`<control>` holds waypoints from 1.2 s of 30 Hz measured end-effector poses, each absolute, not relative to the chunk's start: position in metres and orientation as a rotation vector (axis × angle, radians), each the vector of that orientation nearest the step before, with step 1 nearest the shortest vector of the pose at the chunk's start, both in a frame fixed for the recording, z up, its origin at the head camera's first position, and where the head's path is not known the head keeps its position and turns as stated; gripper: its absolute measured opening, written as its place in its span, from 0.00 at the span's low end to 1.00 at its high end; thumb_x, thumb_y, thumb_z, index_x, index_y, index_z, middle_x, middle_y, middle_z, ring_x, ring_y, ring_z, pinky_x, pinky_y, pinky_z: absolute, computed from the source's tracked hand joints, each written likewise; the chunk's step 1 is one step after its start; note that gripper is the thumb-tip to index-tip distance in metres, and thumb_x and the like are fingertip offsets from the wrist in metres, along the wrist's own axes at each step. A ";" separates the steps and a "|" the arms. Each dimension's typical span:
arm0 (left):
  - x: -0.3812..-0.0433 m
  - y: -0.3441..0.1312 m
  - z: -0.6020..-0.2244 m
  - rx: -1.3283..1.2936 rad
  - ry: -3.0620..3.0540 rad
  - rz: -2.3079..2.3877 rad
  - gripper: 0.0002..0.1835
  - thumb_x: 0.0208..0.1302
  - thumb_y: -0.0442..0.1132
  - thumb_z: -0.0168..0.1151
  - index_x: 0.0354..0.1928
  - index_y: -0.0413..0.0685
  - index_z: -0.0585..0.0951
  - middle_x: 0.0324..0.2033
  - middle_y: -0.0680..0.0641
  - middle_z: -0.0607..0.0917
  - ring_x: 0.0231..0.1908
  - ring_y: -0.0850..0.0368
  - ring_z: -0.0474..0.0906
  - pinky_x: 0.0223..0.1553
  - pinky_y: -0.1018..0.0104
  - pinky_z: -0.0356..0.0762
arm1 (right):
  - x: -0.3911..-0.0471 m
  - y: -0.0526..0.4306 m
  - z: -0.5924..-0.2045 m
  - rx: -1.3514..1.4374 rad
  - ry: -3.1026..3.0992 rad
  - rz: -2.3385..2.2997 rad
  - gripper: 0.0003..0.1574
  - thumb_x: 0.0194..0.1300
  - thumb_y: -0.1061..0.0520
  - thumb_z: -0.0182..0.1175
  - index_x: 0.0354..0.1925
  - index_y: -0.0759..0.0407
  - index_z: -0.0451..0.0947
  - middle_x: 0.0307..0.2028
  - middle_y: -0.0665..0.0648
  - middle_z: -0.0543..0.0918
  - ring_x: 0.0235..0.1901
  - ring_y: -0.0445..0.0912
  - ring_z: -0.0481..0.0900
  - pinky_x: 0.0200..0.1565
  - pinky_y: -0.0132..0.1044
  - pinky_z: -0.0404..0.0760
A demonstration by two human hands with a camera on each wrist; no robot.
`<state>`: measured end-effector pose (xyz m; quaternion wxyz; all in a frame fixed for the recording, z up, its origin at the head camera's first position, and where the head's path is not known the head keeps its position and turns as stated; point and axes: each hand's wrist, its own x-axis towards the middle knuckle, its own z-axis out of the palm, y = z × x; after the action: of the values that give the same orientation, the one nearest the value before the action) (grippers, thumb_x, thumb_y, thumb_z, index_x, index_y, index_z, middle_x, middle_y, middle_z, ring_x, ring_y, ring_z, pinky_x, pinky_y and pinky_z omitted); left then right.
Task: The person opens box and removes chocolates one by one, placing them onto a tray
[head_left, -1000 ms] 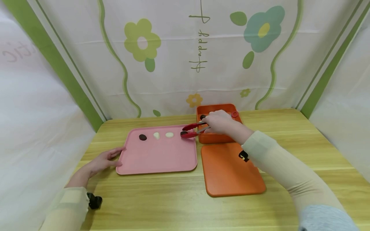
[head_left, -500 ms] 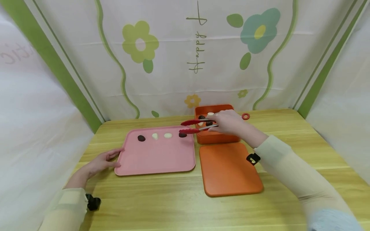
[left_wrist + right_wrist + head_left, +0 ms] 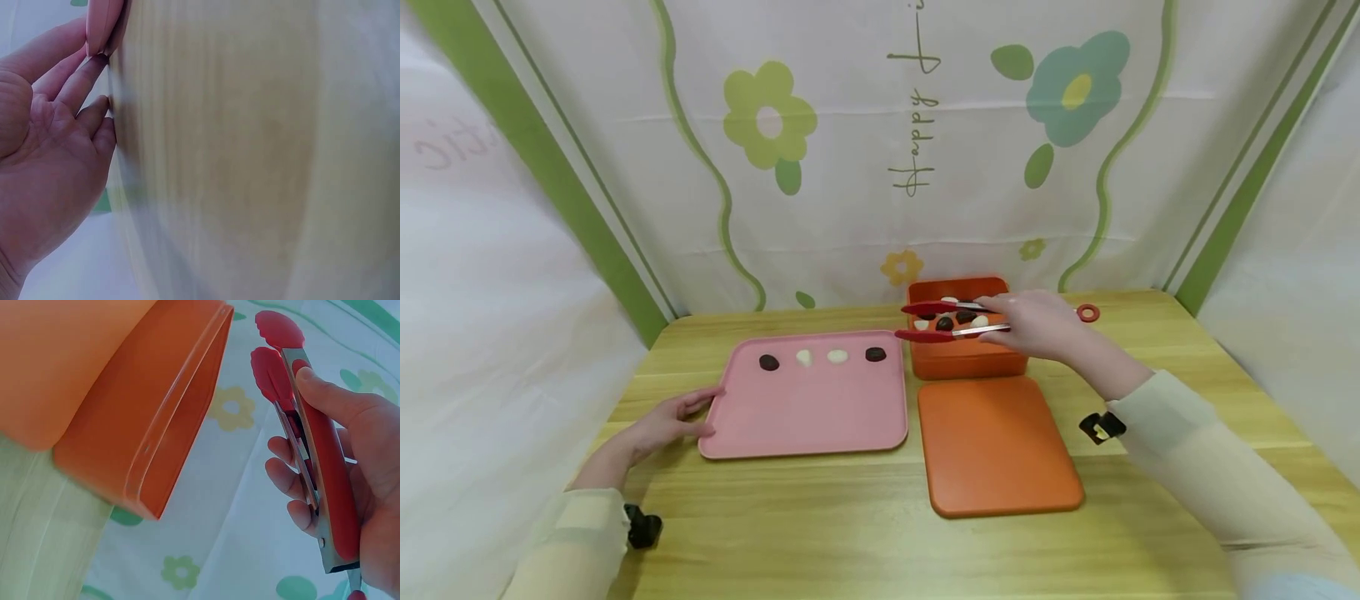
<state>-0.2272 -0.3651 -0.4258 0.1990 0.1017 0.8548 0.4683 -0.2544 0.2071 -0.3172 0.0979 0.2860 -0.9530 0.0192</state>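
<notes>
My left hand (image 3: pixel 664 425) rests at the left edge of a pink tray (image 3: pixel 805 425), its fairly straight fingers touching the rim; in the left wrist view the fingertips (image 3: pixel 100 59) meet the rim. Across the tray's far side lie small rounded chocolate-like pieces in a row: a dark one (image 3: pixel 768 362), two white ones and another dark one (image 3: pixel 876 354). My right hand (image 3: pixel 1037 323) grips red-tipped metal tongs (image 3: pixel 328 481). The tongs' tips are spread over an orange box (image 3: pixel 970 365), with nothing between them. Inside the box are several dark and white pieces (image 3: pixel 944 324).
An orange lid (image 3: pixel 1000 450) lies flat in front of the box, right of the tray. All stand on a light wooden table (image 3: pixel 805 525). A white curtain (image 3: pixel 850 167) with printed flowers hangs behind the table.
My right hand has drawn the tongs right, away from the dark piece on the tray to above the box. That piece stays on the tray. The left hand keeps its place.
</notes>
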 end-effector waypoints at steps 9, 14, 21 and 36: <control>-0.226 -0.365 -0.429 0.270 2.392 1.298 0.42 0.62 0.38 0.67 0.73 0.35 0.57 0.70 0.30 0.55 0.71 0.34 0.44 0.66 0.38 0.42 | -0.250 0.239 -0.318 0.739 -2.862 0.114 0.36 0.60 0.42 0.68 0.60 0.59 0.76 0.47 0.62 0.84 0.33 0.55 0.82 0.25 0.46 0.76; -0.226 -0.363 -0.427 0.272 2.393 1.298 0.42 0.62 0.38 0.67 0.73 0.35 0.57 0.70 0.31 0.55 0.70 0.34 0.44 0.66 0.37 0.42 | -0.254 0.256 -0.317 0.703 -2.842 0.104 0.34 0.57 0.41 0.69 0.58 0.57 0.77 0.37 0.59 0.86 0.29 0.54 0.82 0.25 0.50 0.76; -0.227 -0.365 -0.425 0.289 2.398 1.289 0.42 0.63 0.38 0.66 0.73 0.35 0.56 0.70 0.30 0.55 0.70 0.32 0.44 0.66 0.37 0.43 | -0.261 0.270 -0.322 0.711 -2.823 0.082 0.33 0.57 0.42 0.70 0.55 0.59 0.76 0.31 0.58 0.85 0.27 0.55 0.80 0.25 0.51 0.77; -0.229 -0.365 -0.425 0.309 2.411 1.278 0.42 0.62 0.38 0.67 0.73 0.34 0.57 0.70 0.30 0.56 0.70 0.33 0.47 0.65 0.41 0.49 | -0.281 0.263 -0.344 0.750 -2.931 0.044 0.38 0.59 0.43 0.69 0.60 0.64 0.76 0.46 0.65 0.84 0.34 0.57 0.82 0.29 0.52 0.78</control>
<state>-0.2287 -0.3646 -0.4254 0.1963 0.1102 0.8609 0.4563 -0.2805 0.2627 -0.3438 0.0581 0.2474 -0.9671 0.0146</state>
